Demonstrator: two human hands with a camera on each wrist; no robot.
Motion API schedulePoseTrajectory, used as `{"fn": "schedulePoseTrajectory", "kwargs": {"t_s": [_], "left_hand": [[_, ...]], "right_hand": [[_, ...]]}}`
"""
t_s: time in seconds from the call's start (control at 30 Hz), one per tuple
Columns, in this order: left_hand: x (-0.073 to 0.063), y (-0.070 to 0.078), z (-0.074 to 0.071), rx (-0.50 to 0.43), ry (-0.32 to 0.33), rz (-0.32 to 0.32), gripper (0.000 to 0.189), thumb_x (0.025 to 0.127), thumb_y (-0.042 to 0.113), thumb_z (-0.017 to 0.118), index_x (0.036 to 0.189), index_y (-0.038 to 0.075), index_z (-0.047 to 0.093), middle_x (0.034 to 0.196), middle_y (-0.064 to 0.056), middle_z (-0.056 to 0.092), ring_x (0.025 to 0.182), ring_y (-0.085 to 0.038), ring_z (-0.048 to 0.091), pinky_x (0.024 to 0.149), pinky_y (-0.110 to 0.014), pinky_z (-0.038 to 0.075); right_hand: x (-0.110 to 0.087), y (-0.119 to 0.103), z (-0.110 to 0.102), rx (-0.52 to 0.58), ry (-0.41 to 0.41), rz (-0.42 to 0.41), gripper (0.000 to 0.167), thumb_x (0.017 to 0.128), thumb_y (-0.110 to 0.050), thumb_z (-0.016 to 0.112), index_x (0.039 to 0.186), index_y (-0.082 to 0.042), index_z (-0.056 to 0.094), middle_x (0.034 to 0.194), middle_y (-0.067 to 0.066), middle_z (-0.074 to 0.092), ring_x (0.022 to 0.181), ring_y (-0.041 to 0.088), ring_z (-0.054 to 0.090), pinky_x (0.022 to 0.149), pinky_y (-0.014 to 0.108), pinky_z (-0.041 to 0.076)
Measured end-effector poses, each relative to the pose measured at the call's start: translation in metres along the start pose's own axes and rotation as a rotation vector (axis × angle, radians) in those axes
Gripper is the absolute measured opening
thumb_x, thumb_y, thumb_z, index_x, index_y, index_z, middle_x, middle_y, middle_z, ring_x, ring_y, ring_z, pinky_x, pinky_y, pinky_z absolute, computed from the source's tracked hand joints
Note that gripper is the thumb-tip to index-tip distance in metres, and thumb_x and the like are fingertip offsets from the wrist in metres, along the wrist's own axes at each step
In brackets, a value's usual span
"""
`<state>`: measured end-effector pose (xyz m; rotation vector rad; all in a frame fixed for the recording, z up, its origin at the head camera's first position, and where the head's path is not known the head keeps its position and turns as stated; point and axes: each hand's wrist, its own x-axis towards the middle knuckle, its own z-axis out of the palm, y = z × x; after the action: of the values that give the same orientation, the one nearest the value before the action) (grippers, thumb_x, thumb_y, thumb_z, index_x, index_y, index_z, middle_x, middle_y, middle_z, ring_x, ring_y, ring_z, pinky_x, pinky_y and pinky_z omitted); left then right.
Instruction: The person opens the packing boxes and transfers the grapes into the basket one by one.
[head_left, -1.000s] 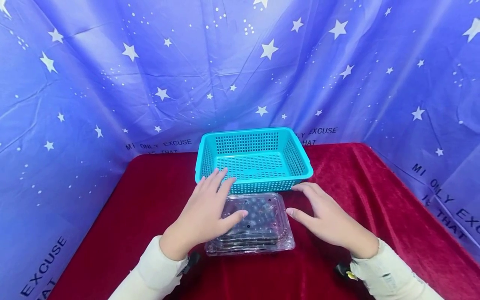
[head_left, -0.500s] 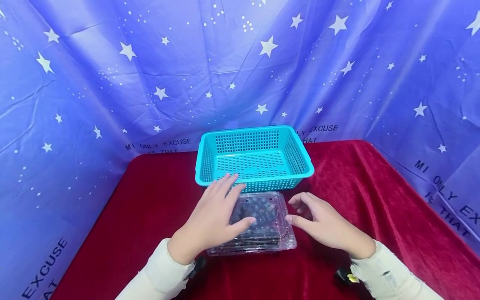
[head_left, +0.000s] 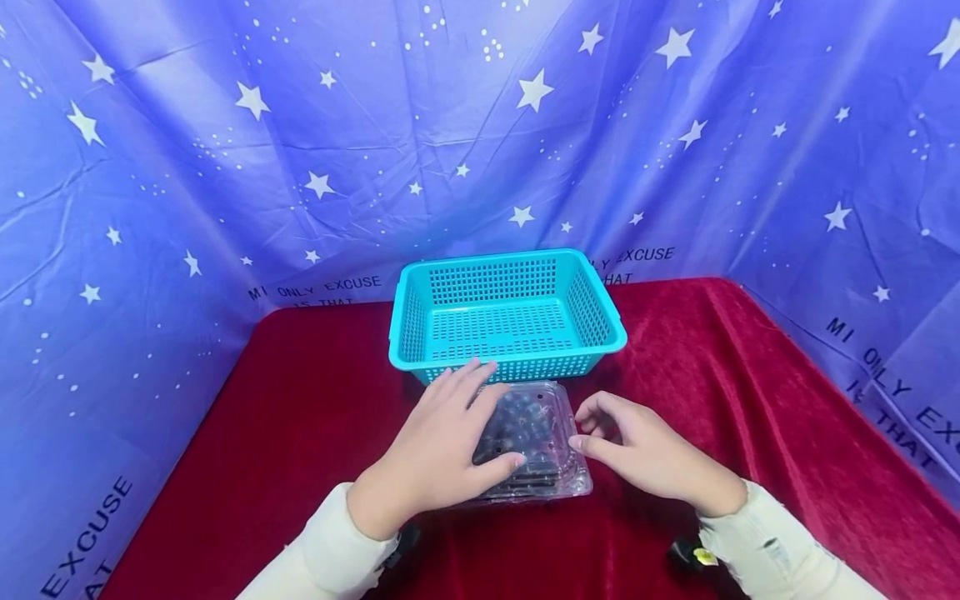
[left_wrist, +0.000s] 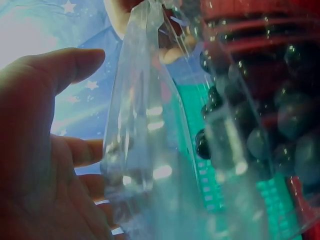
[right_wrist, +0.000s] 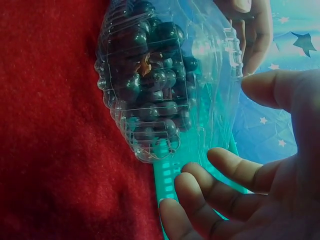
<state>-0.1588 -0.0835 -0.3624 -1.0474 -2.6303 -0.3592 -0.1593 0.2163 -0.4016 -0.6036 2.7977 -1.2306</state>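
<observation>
A clear plastic clamshell box (head_left: 557,421) of dark round fruit (left_wrist: 295,115) lies on the table, lid down. Its contents look like grapes or large berries. Over the box's left part my left hand (head_left: 442,450) spreads, fingers straight, thumb across the lid; in the left wrist view its fingertips are at the lid's edge. My right hand (head_left: 648,446) is at the right side. Its thumb is at the lid rim, and its other fingers are loosely bent, apart from the box in the right wrist view. The left hand hides the box's left side.
A turquoise perforated basket (head_left: 495,333) stands just behind the box, with nothing seen in it. Dark red velvet cloth (head_left: 300,417) covers the table. A blue curtain with white stars (head_left: 450,125) hangs behind and at both sides.
My left hand has shifted right and slightly nearer, further over the box. My right hand's fingers have drawn in and bent more at the box's right side. Basket and box stay put.
</observation>
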Motion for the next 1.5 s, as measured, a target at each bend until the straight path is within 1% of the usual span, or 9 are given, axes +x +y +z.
{"fn": "schedulePoseTrajectory", "kwargs": {"t_s": [0.33,0.5,0.6,0.73,0.83,0.97,1.07,1.23,1.5], "left_hand": [[-0.001,0.013,0.010,-0.003,-0.048,0.071,0.077,0.090,0.068,0.061,0.148,0.017,0.053,0.160,-0.008,0.045,0.154,-0.031,0.034,0.122,-0.061,0.030],[-0.002,0.019,0.015,0.021,-0.037,0.116,0.080,0.089,0.069,0.062,0.148,0.015,0.054,0.158,-0.010,0.047,0.153,-0.033,0.037,0.121,-0.059,0.033],[-0.002,0.020,0.017,0.037,-0.030,0.131,0.081,0.088,0.070,0.063,0.147,0.015,0.055,0.158,-0.011,0.047,0.152,-0.034,0.038,0.122,-0.058,0.033],[-0.003,0.021,0.021,0.058,-0.037,0.137,0.083,0.085,0.070,0.066,0.146,0.016,0.055,0.158,-0.011,0.047,0.153,-0.034,0.037,0.122,-0.058,0.032],[-0.002,0.022,0.022,0.067,-0.045,0.137,0.085,0.082,0.069,0.071,0.146,0.016,0.054,0.158,-0.011,0.047,0.153,-0.034,0.036,0.122,-0.058,0.032],[-0.002,0.024,0.023,0.072,-0.054,0.132,0.088,0.078,0.067,0.078,0.146,0.016,0.054,0.157,-0.010,0.049,0.153,-0.034,0.036,0.123,-0.057,0.031],[-0.002,0.024,0.025,0.084,-0.064,0.129,0.089,0.077,0.065,0.080,0.146,0.017,0.054,0.156,-0.009,0.049,0.153,-0.033,0.037,0.123,-0.055,0.031],[-0.003,0.025,0.026,0.104,-0.076,0.127,0.086,0.079,0.064,0.079,0.146,0.017,0.055,0.155,-0.008,0.051,0.152,-0.031,0.039,0.123,-0.054,0.033],[-0.003,0.026,0.028,0.104,-0.048,0.147,0.078,0.081,0.059,0.079,0.143,0.018,0.057,0.150,-0.006,0.056,0.148,-0.028,0.046,0.119,-0.054,0.038]], "right_hand": [[-0.002,0.001,-0.002,0.045,-0.059,0.015,0.018,0.096,-0.034,0.073,0.106,-0.023,0.063,0.088,-0.006,0.068,0.082,0.013,0.066,0.073,0.026,0.055],[-0.004,0.002,-0.003,0.062,-0.095,0.031,0.013,0.097,-0.032,0.071,0.104,-0.024,0.063,0.087,-0.004,0.067,0.080,0.013,0.064,0.071,0.026,0.054],[-0.005,0.001,-0.005,0.100,-0.124,0.021,0.012,0.097,-0.028,0.070,0.103,-0.021,0.063,0.086,-0.001,0.066,0.076,0.015,0.063,0.069,0.027,0.054],[-0.005,0.003,-0.007,0.189,-0.182,0.002,0.010,0.097,-0.020,0.067,0.103,-0.013,0.063,0.086,0.010,0.067,0.073,0.021,0.066,0.066,0.030,0.057],[-0.004,0.007,-0.008,0.247,-0.224,0.000,0.009,0.096,-0.011,0.063,0.104,-0.008,0.063,0.089,0.015,0.068,0.079,0.026,0.068,0.067,0.033,0.060],[-0.003,0.012,-0.009,0.291,-0.274,-0.008,0.015,0.094,-0.002,0.057,0.108,-0.005,0.062,0.091,0.015,0.068,0.084,0.027,0.068,0.068,0.035,0.061],[-0.002,0.014,-0.008,0.305,-0.303,-0.030,0.016,0.093,0.001,0.056,0.107,-0.004,0.061,0.090,0.013,0.068,0.081,0.027,0.068,0.067,0.035,0.061],[-0.002,0.016,-0.007,0.326,-0.351,-0.066,0.014,0.092,0.004,0.055,0.102,-0.003,0.060,0.085,0.011,0.066,0.075,0.025,0.066,0.066,0.035,0.060],[-0.002,0.020,-0.007,0.334,-0.447,0.000,0.011,0.094,-0.001,0.052,0.099,-0.005,0.062,0.087,0.019,0.068,0.073,0.027,0.069,0.064,0.040,0.062]]}}
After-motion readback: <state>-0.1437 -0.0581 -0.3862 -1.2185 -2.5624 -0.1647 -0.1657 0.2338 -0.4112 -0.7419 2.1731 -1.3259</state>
